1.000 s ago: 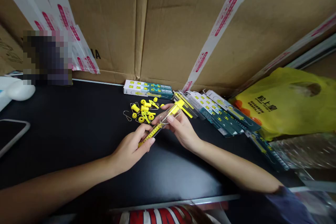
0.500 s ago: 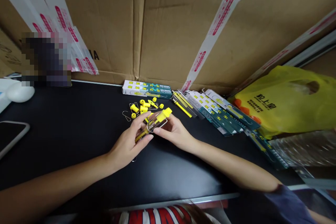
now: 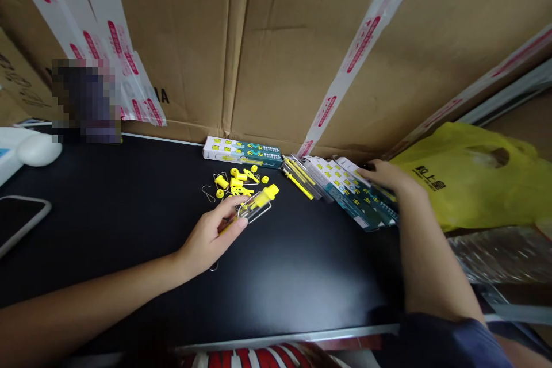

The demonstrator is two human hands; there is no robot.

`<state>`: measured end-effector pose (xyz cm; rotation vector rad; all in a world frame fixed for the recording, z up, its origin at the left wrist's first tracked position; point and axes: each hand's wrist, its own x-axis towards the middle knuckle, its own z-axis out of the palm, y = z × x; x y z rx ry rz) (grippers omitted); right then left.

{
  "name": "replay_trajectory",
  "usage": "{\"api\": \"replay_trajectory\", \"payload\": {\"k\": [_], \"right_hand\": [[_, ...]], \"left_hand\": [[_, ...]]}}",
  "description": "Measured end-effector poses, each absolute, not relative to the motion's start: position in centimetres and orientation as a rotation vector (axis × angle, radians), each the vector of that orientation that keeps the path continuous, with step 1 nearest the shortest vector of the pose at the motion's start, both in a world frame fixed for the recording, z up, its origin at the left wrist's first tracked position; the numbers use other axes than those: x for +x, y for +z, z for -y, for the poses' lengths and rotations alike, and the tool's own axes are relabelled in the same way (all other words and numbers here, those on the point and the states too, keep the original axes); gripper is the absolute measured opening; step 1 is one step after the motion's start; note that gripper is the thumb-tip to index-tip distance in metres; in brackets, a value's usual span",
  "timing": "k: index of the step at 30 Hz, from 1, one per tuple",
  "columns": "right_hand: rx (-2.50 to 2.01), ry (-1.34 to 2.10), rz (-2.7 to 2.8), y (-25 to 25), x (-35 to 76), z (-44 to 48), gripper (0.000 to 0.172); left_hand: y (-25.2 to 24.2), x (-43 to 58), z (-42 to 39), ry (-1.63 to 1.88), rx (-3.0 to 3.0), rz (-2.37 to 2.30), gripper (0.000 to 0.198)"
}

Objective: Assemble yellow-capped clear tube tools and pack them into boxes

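Note:
My left hand [image 3: 218,230] is closed around a spring scale [image 3: 259,202] with a clear tube, a yellow cap and a wire hanger loop, its cap end pointing up to the right. A wire hook shows below that hand. My right hand [image 3: 390,175] is over the printed spring scale boxes [image 3: 351,190] at the right, touching the far ones; its fingers are partly hidden and blurred, so its grip is unclear. Loose yellow plastic parts [image 3: 236,182], springs and a wire hook [image 3: 208,193] lie just beyond the left hand.
Clear tubes with yellow rods [image 3: 299,177] lie beside the boxes. Another printed box [image 3: 241,151] rests against the cardboard wall [image 3: 181,40]. A yellow plastic bag [image 3: 470,178] stands at the right, above clear plastic wrapping [image 3: 500,253]. A phone [image 3: 21,221] and a white object [image 3: 30,146] are at left.
My right hand has let go of the spring scale and moved right to the boxes by the yellow bag. The left hand still holds the scale in nearly the same place.

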<state>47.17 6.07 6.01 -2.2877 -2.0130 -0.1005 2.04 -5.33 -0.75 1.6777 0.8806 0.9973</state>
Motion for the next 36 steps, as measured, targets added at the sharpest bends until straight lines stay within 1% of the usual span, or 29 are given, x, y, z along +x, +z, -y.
{"api": "replay_trajectory", "payload": {"k": [2, 4, 8, 13, 19, 23, 25, 27, 30, 33, 36], "right_hand": [[-2.504, 0.014, 1.976, 5.2, 47.9, -6.5, 0.05], [-2.57, 0.044, 2.014, 4.7, 47.7, -6.9, 0.053], [-2.578, 0.068, 2.121, 4.5, 46.9, -7.4, 0.056], [-2.666, 0.091, 2.042, 4.3, 46.6, -7.1, 0.049], [-2.639, 0.033, 1.949, 4.9, 46.1, -6.4, 0.057], [-2.472, -0.097, 2.019, 6.9, 43.6, -5.3, 0.057], [-2.232, -0.098, 2.175, 8.0, 40.4, -4.1, 0.053], [-1.941, 0.04, 2.387, 8.5, 36.1, -2.4, 0.046], [-1.569, 0.268, 2.668, 8.4, 29.5, 1.0, 0.04], [-1.307, 0.378, 2.797, 7.6, 25.3, 3.8, 0.045], [-1.222, 0.444, 2.789, 6.8, 23.9, 4.9, 0.055]], "left_hand": [[-0.8, 2.1, 5.3, 0.993, 1.639, -0.878, 0.036], [-0.7, 2.2, 5.2, 0.977, 1.611, -0.883, 0.034], [-0.4, 2.1, 5.2, 0.941, 1.616, -0.899, 0.029], [-0.3, 2.1, 5.3, 0.926, 1.63, -0.909, 0.027], [-0.4, 2.0, 5.3, 0.976, 1.677, -0.872, 0.024], [-0.3, 1.4, 4.9, 1.21, 1.643, -0.851, 0.019], [-0.1, 1.2, 4.7, 1.339, 1.572, -0.793, 0.017], [0.1, 1.2, 4.5, 1.399, 1.49, -0.745, 0.014], [0.2, 1.3, 4.4, 1.373, 1.441, -0.79, 0.015], [0.0, 1.4, 4.5, 1.295, 1.467, -0.841, 0.018], [-0.5, 1.2, 4.5, 1.266, 1.541, -0.865, 0.019]]}}
